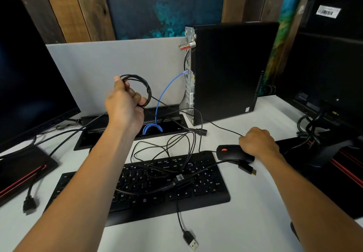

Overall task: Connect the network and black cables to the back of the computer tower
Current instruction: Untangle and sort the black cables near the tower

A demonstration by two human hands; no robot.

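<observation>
Two hands in view over the white surface [245,222]. Left hand [125,102] raised, fingers curled round a coiled black cable [146,86]. Right hand [257,141] low on the surface, fingers curled over the rear of a black mouse [229,151]. Computer tower [231,69] stands upright behind, back panel facing left. Blue network cable [167,88] is plugged into that back panel and runs down into the surface's cable tray [172,129]. Loose black cables lie across the keyboard [149,185]; a USB plug [191,242] rests near the front edge.
</observation>
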